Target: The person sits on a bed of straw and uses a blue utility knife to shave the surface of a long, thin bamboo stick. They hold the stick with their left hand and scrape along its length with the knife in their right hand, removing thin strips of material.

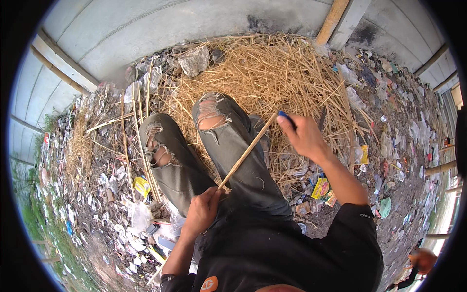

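A long, pale bamboo strip (248,152) slants across my thighs, rising to the right. My left hand (202,210) is closed around its lower end, near my lap. Beside the strip's upper end, my right hand (305,138) grips a tool with a blue handle (287,119). Most of that tool is hidden by my fingers, and I cannot make out its kind. Whether it touches the strip is unclear. Beneath the strip are my dark trousers (214,155), torn at both knees.
Straw-like shavings (272,73) are heaped in front of my knees. Several long strips (146,160) lie by my left leg. A grey rock (194,60) sits near the pale wall (146,34). Litter (389,146) covers the ground. Part of another person (422,261) shows at lower right.
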{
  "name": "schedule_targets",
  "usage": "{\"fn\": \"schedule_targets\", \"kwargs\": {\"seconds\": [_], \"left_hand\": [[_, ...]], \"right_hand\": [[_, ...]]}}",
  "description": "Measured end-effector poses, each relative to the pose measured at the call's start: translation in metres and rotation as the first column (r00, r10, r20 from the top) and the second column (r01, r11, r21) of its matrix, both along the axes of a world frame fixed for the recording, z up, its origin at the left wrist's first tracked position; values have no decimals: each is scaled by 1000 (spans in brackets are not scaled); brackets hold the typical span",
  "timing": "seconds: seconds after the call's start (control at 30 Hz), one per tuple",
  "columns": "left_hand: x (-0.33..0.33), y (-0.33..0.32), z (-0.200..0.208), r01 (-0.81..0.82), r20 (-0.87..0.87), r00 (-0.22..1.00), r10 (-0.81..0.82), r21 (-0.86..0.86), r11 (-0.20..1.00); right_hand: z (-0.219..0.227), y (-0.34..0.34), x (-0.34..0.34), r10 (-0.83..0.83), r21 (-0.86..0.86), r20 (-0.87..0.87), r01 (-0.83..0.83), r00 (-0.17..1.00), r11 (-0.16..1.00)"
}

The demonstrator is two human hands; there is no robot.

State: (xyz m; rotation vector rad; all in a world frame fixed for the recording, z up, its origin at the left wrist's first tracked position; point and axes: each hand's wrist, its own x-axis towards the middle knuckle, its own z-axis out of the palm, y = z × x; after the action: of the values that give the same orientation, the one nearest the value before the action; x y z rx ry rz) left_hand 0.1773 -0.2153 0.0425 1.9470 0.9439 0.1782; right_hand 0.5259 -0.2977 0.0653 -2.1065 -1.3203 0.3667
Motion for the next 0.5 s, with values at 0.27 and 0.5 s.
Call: {"fn": "schedule_targets", "kwargs": {"seconds": [0.27,0.5], "left_hand": [[20,-9,-17,-49,123,992,18,253,966],[-47,-15,-13,-74,51,997,63,276,958]], "right_hand": [[-48,-5,-67,218,-43,203,-213,955,976],[-39,-7,110,-299,-14,118,302,947,953]]}}
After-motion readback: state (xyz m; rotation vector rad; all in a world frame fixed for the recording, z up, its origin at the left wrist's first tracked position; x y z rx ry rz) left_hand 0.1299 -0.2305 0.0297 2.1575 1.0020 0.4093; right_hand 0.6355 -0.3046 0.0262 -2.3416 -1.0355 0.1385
